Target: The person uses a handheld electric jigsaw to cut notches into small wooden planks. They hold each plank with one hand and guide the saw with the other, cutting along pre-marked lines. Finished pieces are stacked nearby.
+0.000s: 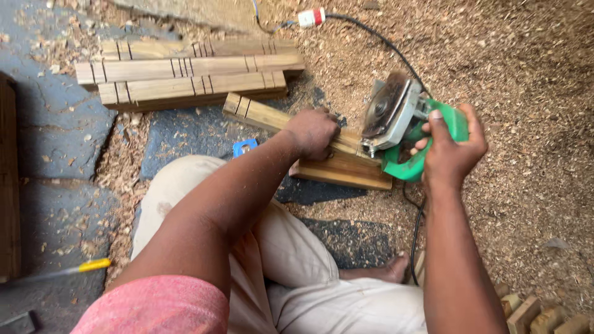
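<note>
Item, as I read it from my feed: wooden strip (266, 116) — long axis running upper left to lower right, resting on a wooden block (343, 173) on the sawdust floor (532, 74). Left hand (311, 132) pressed down, closed over the strip. Right hand (451, 148) clamped on the green circular saw (402, 127), just right of the left hand — blade at the strip's near end. Notched strips (185, 71) stacked beyond

Saw (402, 124): glossy green plastic grip, dull grey metal guard. Wood strip (272, 116) matt, rough-sawn. Sawdust (526, 93) coarse on ground.
</note>
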